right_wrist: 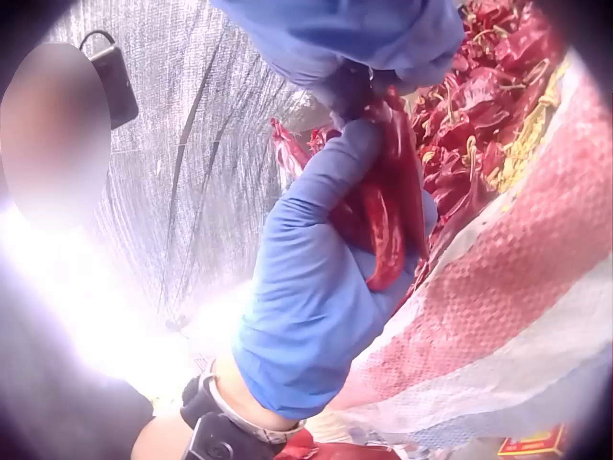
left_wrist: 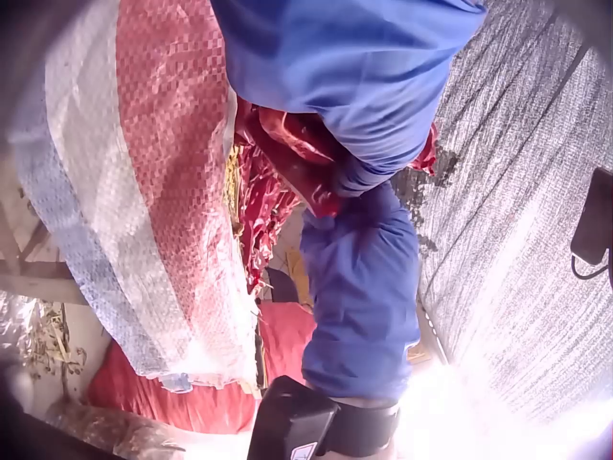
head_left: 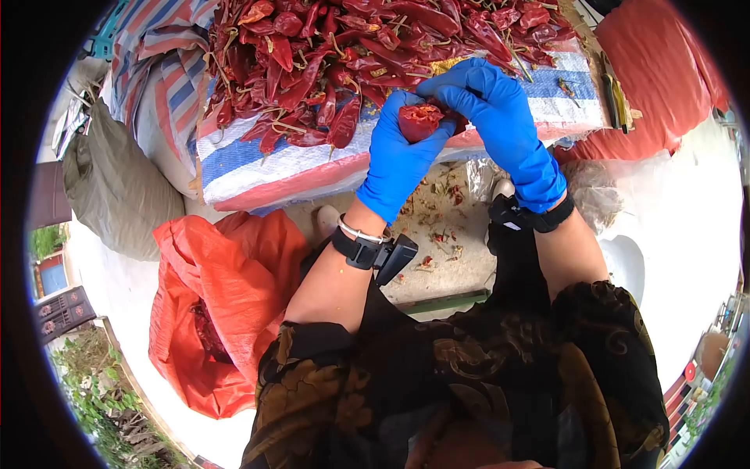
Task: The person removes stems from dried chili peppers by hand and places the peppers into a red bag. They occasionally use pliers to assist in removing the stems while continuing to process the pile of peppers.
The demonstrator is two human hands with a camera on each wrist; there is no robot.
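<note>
My left hand (head_left: 400,160), in a blue glove, grips a small bunch of dried red chili peppers (head_left: 419,123) just off the near edge of a covered table. In the right wrist view the thumb lies across the bunch, and several long wrinkled chili peppers (right_wrist: 386,230) stick out below it. My right hand (head_left: 500,113), also gloved in blue, meets the left one at the upper end of the bunch. Its fingers are bent and pinch there at the chili peppers, partly hiding that end.
A large heap of dried chili peppers (head_left: 312,47) covers the striped woven sheet (head_left: 266,168). An open red-orange sack (head_left: 211,273) with chili peppers inside stands left of my legs. A full red sack (head_left: 656,74) sits at right, a grey-green sack (head_left: 117,180) at left. Scraps litter the floor (head_left: 433,234).
</note>
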